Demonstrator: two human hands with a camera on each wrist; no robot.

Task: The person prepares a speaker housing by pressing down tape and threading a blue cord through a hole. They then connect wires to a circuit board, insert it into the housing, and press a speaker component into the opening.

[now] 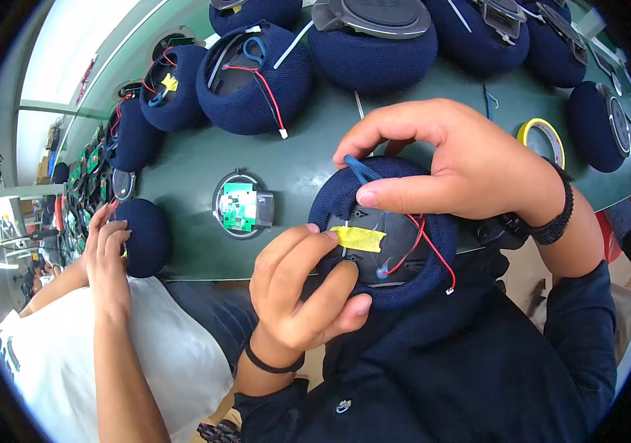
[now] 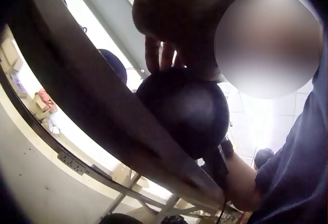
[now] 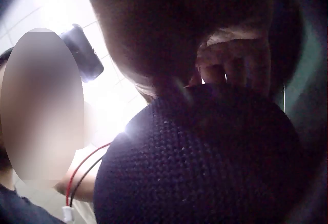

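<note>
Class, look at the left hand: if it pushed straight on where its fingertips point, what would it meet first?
Probably the yellow tape: the fingertips of the left hand appear right at its end, though depth and exact contact are unclear.

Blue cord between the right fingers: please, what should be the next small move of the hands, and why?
Probably the left hand should press the yellow tape flatter, while the right hand holds the blue cord aside: the tape looks wrinkled, and the left fingertips are at its end.
</note>
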